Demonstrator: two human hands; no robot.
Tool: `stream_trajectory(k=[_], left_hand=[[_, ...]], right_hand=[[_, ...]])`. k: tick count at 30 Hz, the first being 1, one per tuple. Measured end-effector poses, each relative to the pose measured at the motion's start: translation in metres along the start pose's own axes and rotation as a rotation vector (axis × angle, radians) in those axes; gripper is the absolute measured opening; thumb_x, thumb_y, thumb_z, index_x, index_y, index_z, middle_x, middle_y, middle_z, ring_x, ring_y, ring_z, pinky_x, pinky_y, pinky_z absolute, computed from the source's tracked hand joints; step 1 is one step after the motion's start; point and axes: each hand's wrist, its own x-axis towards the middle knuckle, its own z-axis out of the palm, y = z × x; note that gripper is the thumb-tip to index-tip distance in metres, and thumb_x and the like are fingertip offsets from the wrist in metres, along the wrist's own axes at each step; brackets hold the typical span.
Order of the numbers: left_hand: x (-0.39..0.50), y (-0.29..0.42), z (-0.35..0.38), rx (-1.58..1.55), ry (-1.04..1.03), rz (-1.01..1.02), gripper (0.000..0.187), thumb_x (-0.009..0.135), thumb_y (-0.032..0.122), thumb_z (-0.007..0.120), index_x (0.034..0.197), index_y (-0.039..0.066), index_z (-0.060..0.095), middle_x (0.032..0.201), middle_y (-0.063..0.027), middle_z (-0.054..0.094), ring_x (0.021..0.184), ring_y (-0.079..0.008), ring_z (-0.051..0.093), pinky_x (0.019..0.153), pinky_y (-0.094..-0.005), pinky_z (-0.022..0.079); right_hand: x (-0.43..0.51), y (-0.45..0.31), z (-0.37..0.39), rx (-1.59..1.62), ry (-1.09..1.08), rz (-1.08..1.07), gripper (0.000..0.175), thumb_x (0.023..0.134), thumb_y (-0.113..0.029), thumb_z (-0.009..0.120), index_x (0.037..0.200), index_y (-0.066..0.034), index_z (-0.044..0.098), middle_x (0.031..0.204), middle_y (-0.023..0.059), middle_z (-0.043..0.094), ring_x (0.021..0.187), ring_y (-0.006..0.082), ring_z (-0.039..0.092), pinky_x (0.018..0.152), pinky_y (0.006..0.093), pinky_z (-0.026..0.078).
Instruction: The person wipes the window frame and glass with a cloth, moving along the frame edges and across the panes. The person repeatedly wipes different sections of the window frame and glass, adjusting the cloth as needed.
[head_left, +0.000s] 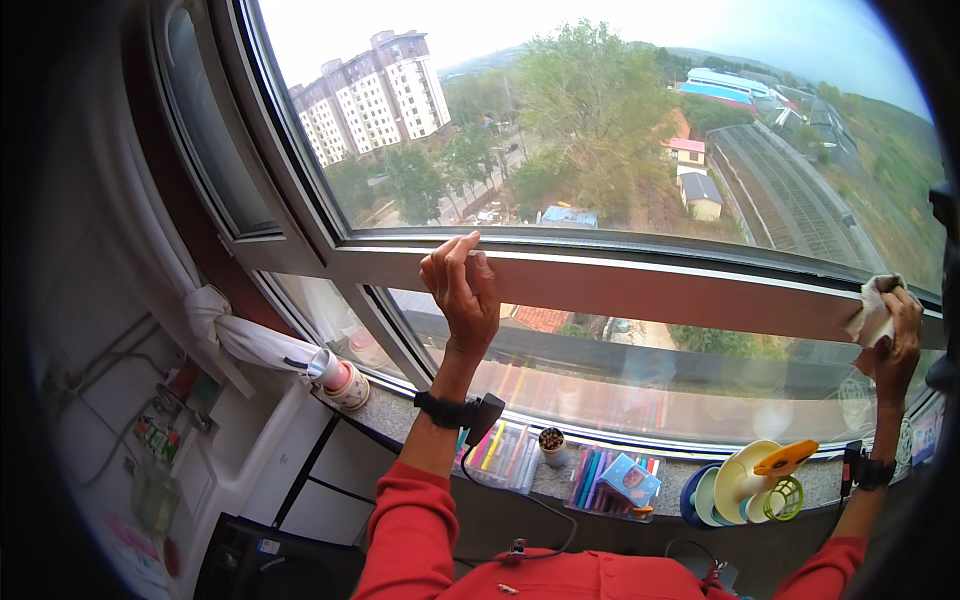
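My left hand (463, 296) rests with its fingertips on the upper edge of the window's horizontal frame rail (637, 289), left of the middle; it holds nothing and its fingers are somewhat bent. Far to the right, my right hand (900, 330) grips a crumpled whitish cloth (876, 311) against the same rail. Above the rail is a large window pane (585, 135), with trees and buildings outside. A lower pane (600, 375) lies beneath the rail and shows reflections. Both wrists wear black straps with small devices and cables.
On the stone windowsill (390, 412) stand a patterned cup (349, 386), clear boxes of pens (502, 457), a small pot (553, 446), a blue box (630, 480) and a stack of colourful toy-like dishes (742, 484). A knotted white curtain (262, 341) hangs left, near a sink.
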Motion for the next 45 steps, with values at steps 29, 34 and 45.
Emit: stream_trajectory(k=[29, 34, 45], left_hand=[[-0.003, -0.004, 0.012, 0.173, 0.036, 0.082, 0.027, 0.097, 0.008, 0.046, 0.119, 0.003, 0.061, 0.107, -0.011, 0.061, 0.103, -0.0264, 0.055, 0.094, -0.0407, 0.034], [-0.004, -0.005, 0.013, 0.182, 0.044, 0.092, 0.03, 0.093, 0.006, 0.05, 0.12, 0.005, 0.061, 0.108, -0.0095, 0.06, 0.103, -0.0257, 0.054, 0.093, -0.0406, 0.033], [-0.005, -0.004, 0.016, 0.205, 0.06, 0.099, 0.028, 0.099, 0.011, 0.043, 0.119, 0.002, 0.06, 0.11, -0.0116, 0.061, 0.106, -0.0273, 0.054, 0.096, -0.0409, 0.033]], right_hand=[[0.115, -0.283, -0.01, 0.459, 0.177, -0.219, 0.032, 0.086, -0.03, 0.064, 0.106, -0.0052, 0.068, 0.107, 0.0121, 0.065, 0.099, 0.0303, 0.061, 0.09, 0.0432, 0.043], [0.087, -0.211, -0.01, 0.291, 0.154, -0.187, 0.052, 0.093, -0.054, 0.054, 0.11, -0.0068, 0.067, 0.107, 0.0114, 0.065, 0.101, 0.0292, 0.06, 0.091, 0.0437, 0.043], [-0.025, 0.065, 0.005, -0.062, 0.094, 0.057, 0.068, 0.102, -0.059, 0.029, 0.124, -0.003, 0.061, 0.126, 0.0175, 0.062, 0.125, 0.0376, 0.055, 0.106, 0.0474, 0.04]])
